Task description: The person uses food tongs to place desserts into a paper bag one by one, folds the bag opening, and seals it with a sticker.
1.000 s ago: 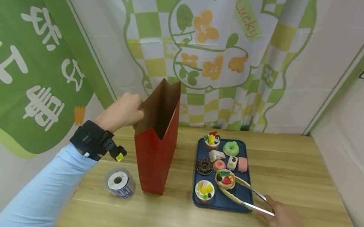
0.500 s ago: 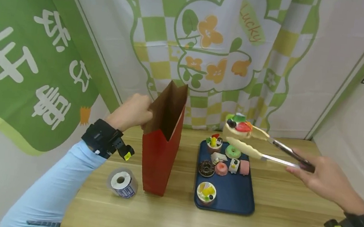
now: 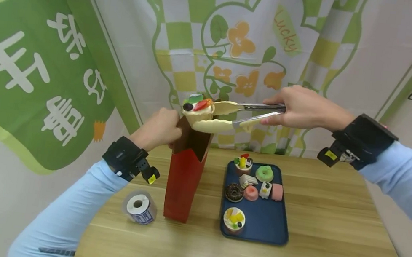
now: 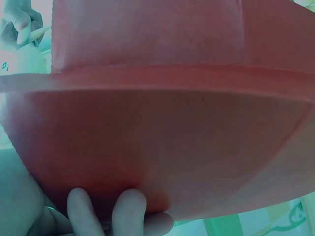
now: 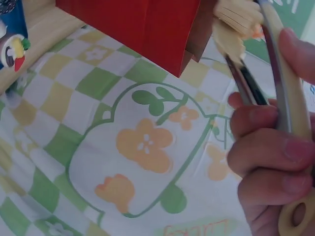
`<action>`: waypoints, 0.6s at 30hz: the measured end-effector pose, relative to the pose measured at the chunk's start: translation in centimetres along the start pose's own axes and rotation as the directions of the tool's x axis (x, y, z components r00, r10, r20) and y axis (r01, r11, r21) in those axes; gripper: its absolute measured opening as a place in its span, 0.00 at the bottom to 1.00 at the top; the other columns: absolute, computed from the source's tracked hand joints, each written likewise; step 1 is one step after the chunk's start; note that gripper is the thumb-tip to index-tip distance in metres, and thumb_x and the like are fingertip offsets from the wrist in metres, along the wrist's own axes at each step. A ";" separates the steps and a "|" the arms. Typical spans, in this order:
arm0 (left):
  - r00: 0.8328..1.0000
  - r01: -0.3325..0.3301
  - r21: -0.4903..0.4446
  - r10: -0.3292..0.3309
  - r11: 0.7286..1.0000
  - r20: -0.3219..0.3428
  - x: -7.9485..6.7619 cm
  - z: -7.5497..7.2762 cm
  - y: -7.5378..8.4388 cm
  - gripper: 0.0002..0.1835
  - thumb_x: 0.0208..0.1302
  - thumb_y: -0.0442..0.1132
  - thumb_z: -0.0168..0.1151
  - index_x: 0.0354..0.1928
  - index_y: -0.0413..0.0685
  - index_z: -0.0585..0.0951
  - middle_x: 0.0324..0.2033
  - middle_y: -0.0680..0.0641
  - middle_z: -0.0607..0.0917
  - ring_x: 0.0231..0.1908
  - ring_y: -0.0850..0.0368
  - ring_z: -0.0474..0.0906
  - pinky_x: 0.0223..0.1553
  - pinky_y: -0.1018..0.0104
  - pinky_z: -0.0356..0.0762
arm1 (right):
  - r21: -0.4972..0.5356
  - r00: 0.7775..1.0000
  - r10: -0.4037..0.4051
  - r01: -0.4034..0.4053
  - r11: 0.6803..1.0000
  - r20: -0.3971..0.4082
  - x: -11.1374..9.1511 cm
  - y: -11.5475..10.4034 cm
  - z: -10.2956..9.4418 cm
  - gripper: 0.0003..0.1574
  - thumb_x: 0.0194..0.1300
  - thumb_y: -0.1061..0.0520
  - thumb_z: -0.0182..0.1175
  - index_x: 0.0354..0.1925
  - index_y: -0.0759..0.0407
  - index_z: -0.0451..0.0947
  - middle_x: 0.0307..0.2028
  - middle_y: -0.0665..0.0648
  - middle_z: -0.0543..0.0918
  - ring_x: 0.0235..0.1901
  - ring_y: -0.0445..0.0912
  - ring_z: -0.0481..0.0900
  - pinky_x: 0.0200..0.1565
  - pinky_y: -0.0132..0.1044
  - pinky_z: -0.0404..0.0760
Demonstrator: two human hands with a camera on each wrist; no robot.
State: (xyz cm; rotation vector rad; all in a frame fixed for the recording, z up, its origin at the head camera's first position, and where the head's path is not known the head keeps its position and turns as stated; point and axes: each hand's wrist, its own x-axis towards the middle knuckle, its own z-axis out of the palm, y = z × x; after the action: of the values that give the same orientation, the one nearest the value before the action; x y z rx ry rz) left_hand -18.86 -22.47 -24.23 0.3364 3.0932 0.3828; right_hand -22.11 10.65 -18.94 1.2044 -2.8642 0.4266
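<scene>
A tall red paper bag (image 3: 183, 185) with a brown inside stands upright on the table, its mouth open at the top. My left hand (image 3: 160, 129) pinches the bag's left upper edge; in the left wrist view its fingertips (image 4: 129, 211) press on the red paper. My right hand (image 3: 301, 107) grips a pair of tongs (image 3: 259, 113) with cream tips. Between those tips sits a fruit tart (image 3: 198, 107) topped with strawberry, a dark berry and green pieces, just above the bag's mouth. Seen from the right wrist, the fingers (image 5: 266, 152) wrap the tong handles.
To the right of the bag lies a dark blue tray (image 3: 265, 224) with several small cakes and doughnuts, such as a chocolate doughnut (image 3: 234, 192) and a green doughnut (image 3: 264, 173). A label roll (image 3: 139, 208) stands left of the bag. A patterned curtain (image 3: 248, 57) hangs behind.
The tongs took the fruit tart up off the tray, then carried it left to above the bag. My left hand stays on the bag's edge.
</scene>
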 end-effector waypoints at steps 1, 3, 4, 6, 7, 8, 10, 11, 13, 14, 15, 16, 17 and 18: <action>1.000 -0.001 -0.004 0.001 1.000 0.001 0.0 0.0 0.0 0.09 0.51 0.29 0.49 0.21 0.42 0.78 0.14 0.46 0.82 0.17 0.53 0.76 0.18 0.66 0.67 | -0.020 0.999 0.005 -0.004 1.000 0.037 0.4 -0.2 -0.3 0.33 0.61 0.41 0.61 0.57 0.60 0.77 0.15 0.51 0.71 0.13 0.41 0.53 0.21 0.35 0.57; 1.000 -0.005 -0.015 0.005 1.000 0.000 0.0 0.0 0.0 0.10 0.52 0.29 0.48 0.21 0.41 0.78 0.13 0.46 0.82 0.16 0.54 0.76 0.17 0.66 0.66 | -0.056 0.994 0.014 -0.008 0.998 0.106 0.8 -0.6 -0.7 0.34 0.61 0.40 0.62 0.57 0.61 0.77 0.24 0.55 0.82 0.15 0.40 0.59 0.23 0.36 0.62; 1.000 -0.007 -0.017 0.007 1.000 -0.004 -0.1 0.1 -0.1 0.10 0.53 0.29 0.47 0.20 0.41 0.78 0.13 0.46 0.82 0.16 0.54 0.76 0.17 0.66 0.66 | -0.077 0.990 0.025 -0.014 0.997 0.142 0.9 -0.8 -0.9 0.34 0.61 0.40 0.61 0.57 0.61 0.77 0.26 0.56 0.83 0.15 0.40 0.61 0.24 0.36 0.63; 1.000 -0.010 -0.025 0.010 1.000 -0.012 -0.2 0.1 -0.2 0.11 0.54 0.28 0.47 0.21 0.41 0.78 0.12 0.46 0.82 0.15 0.54 0.76 0.17 0.66 0.66 | -0.117 0.977 0.038 -0.013 0.993 0.210 1.2 -1.4 -1.4 0.36 0.61 0.39 0.61 0.57 0.63 0.76 0.32 0.59 0.86 0.17 0.41 0.66 0.26 0.37 0.65; 1.000 -0.012 -0.025 0.012 1.000 -0.013 -0.2 0.1 -0.2 0.10 0.55 0.28 0.47 0.22 0.41 0.77 0.13 0.46 0.82 0.15 0.54 0.77 0.17 0.66 0.67 | -0.143 0.970 0.047 -0.013 0.990 0.238 1.3 -1.6 -1.6 0.34 0.61 0.39 0.61 0.53 0.64 0.79 0.30 0.57 0.85 0.17 0.41 0.66 0.26 0.36 0.65; 1.000 -0.013 -0.026 0.012 1.000 -0.011 -0.2 0.0 0.0 0.10 0.56 0.28 0.46 0.23 0.41 0.77 0.13 0.46 0.83 0.16 0.55 0.77 0.17 0.66 0.68 | -0.165 0.963 0.055 -0.011 0.986 0.264 1.5 -1.9 -1.9 0.30 0.61 0.40 0.61 0.48 0.63 0.81 0.28 0.55 0.84 0.17 0.41 0.66 0.25 0.36 0.64; 1.000 -0.017 -0.021 0.016 1.000 -0.007 -0.2 0.1 0.2 0.10 0.57 0.29 0.46 0.23 0.42 0.77 0.14 0.46 0.83 0.15 0.55 0.78 0.18 0.66 0.70 | -0.210 0.945 0.081 -0.013 0.978 0.317 2.2 -2.6 -2.3 0.22 0.61 0.40 0.61 0.36 0.58 0.84 0.18 0.49 0.74 0.15 0.41 0.60 0.21 0.34 0.60; 1.000 -0.025 -0.015 0.025 1.000 -0.007 -0.2 0.1 0.4 0.11 0.57 0.29 0.46 0.23 0.42 0.77 0.14 0.46 0.83 0.15 0.55 0.78 0.18 0.65 0.71 | -0.232 0.936 0.098 -0.017 0.973 0.339 2.6 -3.0 -2.4 0.20 0.60 0.40 0.61 0.29 0.55 0.82 0.15 0.48 0.68 0.15 0.40 0.58 0.21 0.33 0.58; 0.999 -0.046 0.008 0.046 0.999 -0.012 -0.1 0.2 0.8 0.11 0.57 0.29 0.47 0.22 0.42 0.77 0.14 0.47 0.82 0.15 0.55 0.77 0.18 0.65 0.72 | -0.275 0.919 0.130 -0.024 0.961 0.373 3.9 -3.8 -2.5 0.22 0.60 0.41 0.61 0.18 0.52 0.73 0.14 0.47 0.59 0.15 0.40 0.53 0.19 0.32 0.54; 0.998 -0.059 0.018 0.060 0.998 -0.014 -0.1 0.3 1.0 0.11 0.57 0.29 0.47 0.21 0.42 0.77 0.13 0.47 0.82 0.14 0.55 0.77 0.18 0.65 0.72 | -0.292 0.911 0.152 -0.037 0.956 0.384 4.5 -4.3 -2.4 0.22 0.59 0.40 0.62 0.18 0.51 0.71 0.14 0.46 0.58 0.15 0.40 0.53 0.19 0.32 0.54; 0.997 -0.074 0.030 0.075 0.997 -0.018 -0.2 0.4 1.2 0.11 0.57 0.28 0.47 0.21 0.42 0.76 0.12 0.47 0.82 0.14 0.55 0.76 0.18 0.64 0.72 | -0.316 0.904 0.173 -0.045 0.948 0.391 5.2 -4.8 -2.4 0.22 0.59 0.40 0.62 0.19 0.51 0.70 0.15 0.47 0.60 0.16 0.41 0.55 0.19 0.33 0.56; 0.996 -0.086 0.038 0.087 0.996 -0.023 -0.2 0.5 1.4 0.11 0.56 0.28 0.47 0.20 0.43 0.76 0.12 0.47 0.81 0.13 0.55 0.76 0.18 0.64 0.71 | -0.332 0.897 0.192 -0.054 0.942 0.398 5.9 -5.2 -2.2 0.21 0.59 0.39 0.62 0.21 0.51 0.70 0.17 0.47 0.62 0.17 0.41 0.56 0.20 0.33 0.57; 0.995 -0.092 0.039 0.093 0.995 -0.025 -0.2 0.7 1.6 0.11 0.56 0.28 0.47 0.20 0.43 0.76 0.12 0.47 0.81 0.13 0.56 0.75 0.18 0.65 0.70 | -0.349 0.889 0.215 -0.067 0.935 0.404 6.6 -5.7 -1.9 0.20 0.59 0.39 0.61 0.26 0.52 0.71 0.21 0.49 0.67 0.19 0.42 0.61 0.22 0.35 0.60; 0.995 -0.093 0.039 0.094 0.995 -0.024 -0.2 0.8 1.8 0.11 0.57 0.28 0.47 0.20 0.43 0.76 0.12 0.47 0.80 0.13 0.56 0.75 0.18 0.65 0.69 | -0.366 0.883 0.229 -0.071 0.928 0.409 7.3 -6.2 -1.6 0.20 0.58 0.39 0.61 0.31 0.52 0.73 0.25 0.50 0.71 0.22 0.44 0.64 0.24 0.36 0.63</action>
State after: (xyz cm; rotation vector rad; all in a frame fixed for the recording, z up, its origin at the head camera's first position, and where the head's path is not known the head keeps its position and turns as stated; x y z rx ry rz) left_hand -18.29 -20.66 -24.55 0.4817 3.1208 0.3336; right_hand -23.04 1.82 -15.06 1.1341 -3.2259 -0.4029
